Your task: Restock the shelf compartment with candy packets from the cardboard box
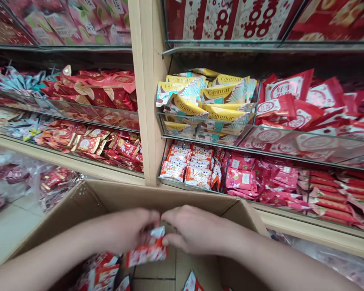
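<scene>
Over the open cardboard box (124, 196), my left hand (133, 230) is closed on red-and-white snack packets (148, 254), blurred by motion. My right hand (189, 230) meets it from the other side, thumb and fingers pinched at the packets' upper edge. How many packets are between the hands, I cannot tell. Inside the box, more red-and-white packets (104, 277) lie below my left forearm, and another packet (192, 282) lies at the bottom middle. Orange-and-white packets (198, 176) stand in rows on the low shelf just beyond the box.
Yellow Ginmar packets (221, 95) fill the shelf above, beside red-and-white packets (285, 89). Pink packets (241, 180) sit at lower right. A wooden upright (145, 101) divides the shelves. Plastic bags of red packets (54, 180) lie on the floor at left. Clear shelf lips (206, 131) run along the front.
</scene>
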`<state>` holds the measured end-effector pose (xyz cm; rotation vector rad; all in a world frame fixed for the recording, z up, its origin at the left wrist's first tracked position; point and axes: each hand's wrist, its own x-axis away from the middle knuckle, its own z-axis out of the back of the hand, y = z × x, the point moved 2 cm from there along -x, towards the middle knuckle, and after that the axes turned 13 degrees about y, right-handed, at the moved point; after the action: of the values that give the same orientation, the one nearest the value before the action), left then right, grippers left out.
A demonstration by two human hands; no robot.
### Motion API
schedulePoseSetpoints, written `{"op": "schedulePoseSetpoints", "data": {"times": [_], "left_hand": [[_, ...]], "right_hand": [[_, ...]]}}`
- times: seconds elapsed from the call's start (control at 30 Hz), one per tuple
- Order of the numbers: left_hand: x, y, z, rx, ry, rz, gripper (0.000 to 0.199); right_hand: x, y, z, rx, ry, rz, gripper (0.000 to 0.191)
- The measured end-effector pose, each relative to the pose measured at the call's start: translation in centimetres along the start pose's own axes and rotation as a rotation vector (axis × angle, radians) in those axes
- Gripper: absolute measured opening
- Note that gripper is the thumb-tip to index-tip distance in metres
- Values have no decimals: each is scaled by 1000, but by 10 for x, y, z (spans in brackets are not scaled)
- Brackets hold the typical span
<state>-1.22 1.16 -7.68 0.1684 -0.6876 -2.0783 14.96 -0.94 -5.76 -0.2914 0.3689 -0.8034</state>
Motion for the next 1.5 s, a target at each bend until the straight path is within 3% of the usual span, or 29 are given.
{"op": "schedulePoseSetpoints", "data": {"times": [0.1, 0.3, 0.4, 0.53, 0.67, 0.77, 0.87, 0.93, 1.03, 1.13, 1.27, 1.33, 1.4, 1.5], "left_hand": [[-5, 16, 26, 315, 136, -17, 10], [-3, 29, 35, 703, 380, 50, 32], [-3, 31, 38, 835, 404, 103, 43], [-4, 32, 40, 853, 488, 116, 40], [-1, 35, 42, 785, 646, 94, 45], [4, 35, 45, 805, 732, 102, 41], [6, 35, 47, 930, 666, 139, 39], [7, 35, 48, 968, 577, 167, 36], [7, 35, 51, 948, 618, 131, 40], [5, 36, 52, 926, 728, 44, 39], [3, 39, 49, 883, 738, -11, 39], [2, 39, 47, 868, 723, -21, 40], [2, 38, 44, 850, 714, -30, 40], [0, 36, 40, 802, 716, -54, 40]], "right_hand": [[-1, 7, 6, -260, 181, -131, 22], [-6, 17, 10, -877, 326, -370, 21], [-6, 22, 15, -916, 415, -405, 24], [-7, 27, 16, -923, 462, -411, 26], [-8, 24, 15, -918, 516, -294, 23], [-3, 18, 20, -593, 710, -129, 14], [4, 7, 24, -228, 873, 157, 1], [8, 2, 25, -113, 915, 308, 9], [9, 0, 25, -44, 918, 360, 16], [7, 3, 25, -77, 895, 254, 22], [2, 12, 22, -547, 896, -27, 20], [-1, 15, 17, -784, 838, -88, 22], [-4, 15, 12, -843, 775, -89, 29], [-6, 18, 9, -743, 718, -119, 27]]}}
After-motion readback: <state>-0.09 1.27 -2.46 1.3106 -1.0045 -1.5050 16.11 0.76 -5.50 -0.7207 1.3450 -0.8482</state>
